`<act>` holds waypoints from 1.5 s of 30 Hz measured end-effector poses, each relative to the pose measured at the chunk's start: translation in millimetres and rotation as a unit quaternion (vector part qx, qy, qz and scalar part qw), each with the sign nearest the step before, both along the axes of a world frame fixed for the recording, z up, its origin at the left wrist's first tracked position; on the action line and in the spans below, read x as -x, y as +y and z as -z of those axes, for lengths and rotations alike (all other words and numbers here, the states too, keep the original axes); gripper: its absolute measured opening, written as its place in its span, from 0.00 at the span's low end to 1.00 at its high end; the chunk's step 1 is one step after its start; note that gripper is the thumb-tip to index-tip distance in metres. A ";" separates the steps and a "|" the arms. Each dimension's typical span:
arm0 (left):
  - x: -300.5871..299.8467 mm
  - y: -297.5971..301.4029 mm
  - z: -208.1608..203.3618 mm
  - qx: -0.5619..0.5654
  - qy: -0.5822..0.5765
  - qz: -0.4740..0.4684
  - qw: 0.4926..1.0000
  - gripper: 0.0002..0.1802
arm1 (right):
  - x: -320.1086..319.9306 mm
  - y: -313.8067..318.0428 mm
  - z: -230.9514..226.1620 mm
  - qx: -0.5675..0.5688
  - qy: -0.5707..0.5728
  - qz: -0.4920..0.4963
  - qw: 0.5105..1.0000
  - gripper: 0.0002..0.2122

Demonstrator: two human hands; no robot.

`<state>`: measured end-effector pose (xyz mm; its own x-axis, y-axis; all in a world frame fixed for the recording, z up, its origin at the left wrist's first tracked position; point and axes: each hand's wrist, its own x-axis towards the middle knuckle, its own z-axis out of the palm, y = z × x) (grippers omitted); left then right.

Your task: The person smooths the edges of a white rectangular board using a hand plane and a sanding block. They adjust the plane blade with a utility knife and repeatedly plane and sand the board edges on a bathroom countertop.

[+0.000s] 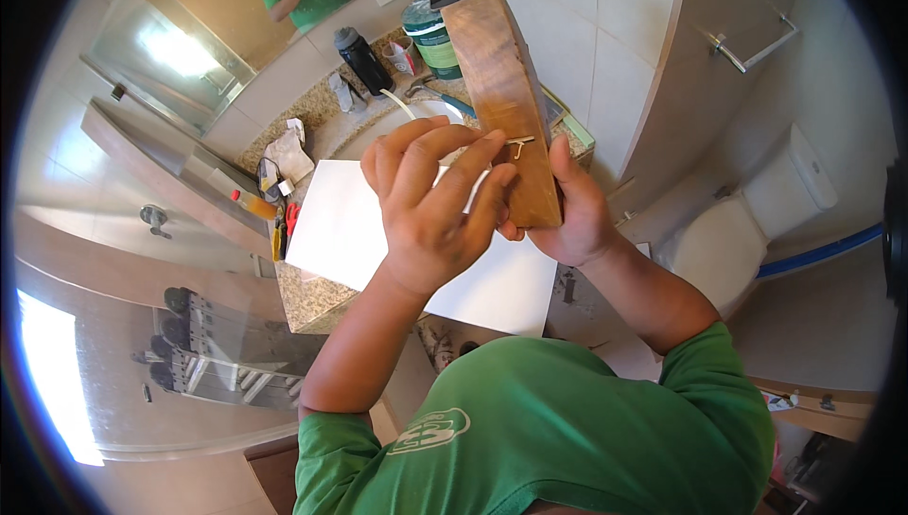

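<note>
Head view: right hand (567, 217) fingers grip wooden board (501, 99); left hand (430, 208) pinches brass hook (518, 144), tip hidden.

Single head-worn fisheye view, aimed steeply down past the wearer's chest; hands sit close at frame centre, vanity counter (312, 297) beyond, toilet (757, 222) at right, edges curving toward the rim

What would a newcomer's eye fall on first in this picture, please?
First, the wooden board held upright at the centre, above a white sheet on the counter. The right hand grips its lower end, while the left hand pinches a small metal hook against its edge. Next, the person's green shirt fills the bottom, and a white toilet stands to the right.
</note>
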<state>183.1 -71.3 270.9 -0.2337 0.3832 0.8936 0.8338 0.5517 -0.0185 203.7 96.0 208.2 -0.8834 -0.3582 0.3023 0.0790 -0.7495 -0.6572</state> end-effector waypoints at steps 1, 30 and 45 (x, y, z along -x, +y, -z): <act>0.1 1.9 2.3 0.002 0.014 -0.007 1.000 0.19 | -2.0 -2.2 -0.6 0.002 -0.017 0.020 1.000 0.33; -60.1 -61.6 62.6 -0.062 -0.425 0.105 0.897 0.09 | 11.1 4.7 32.6 0.114 -0.036 -0.151 0.981 0.43; -46.2 -68.4 37.4 -0.404 -0.368 0.173 0.820 0.62 | -5.9 -9.6 -28.7 -0.468 0.426 0.445 0.633 0.31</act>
<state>229.3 -139.8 233.5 -0.8253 -0.1069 0.5545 0.5646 -0.1347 0.8143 209.7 86.4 236.9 -0.5211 -0.2072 0.8280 -0.7829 0.5024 -0.3670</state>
